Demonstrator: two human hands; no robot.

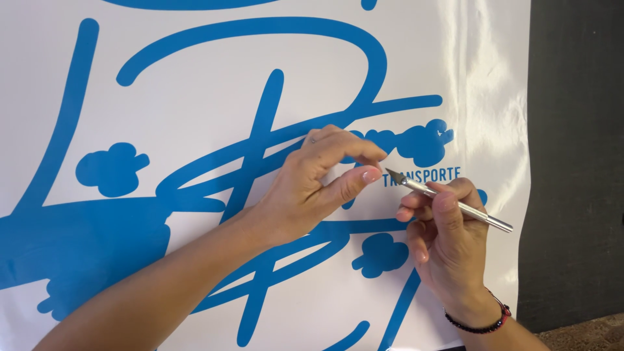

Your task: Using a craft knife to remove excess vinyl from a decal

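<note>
Our right hand (pixel 448 227) grips the craft knife (pixel 448 198) at frame centre; our left hand (pixel 312 188) pinches near its blade, over the vinyl sheet (pixel 195 117). A slip could nick fingertips (pixel 372 174).

Dark grey wall (pixel 575 162) at right, speckled brown floor (pixel 585 335) in the lower right corner

1. The white vinyl sheet (pixel 195 117) and its blue script lettering (pixel 84 240) run past the top, left and bottom frame edges.
2. The left hand (pixel 312 188) hides lettering mid-frame.
3. Whatever its fingertips (pixel 372 174) pinch is too small to tell.
</note>
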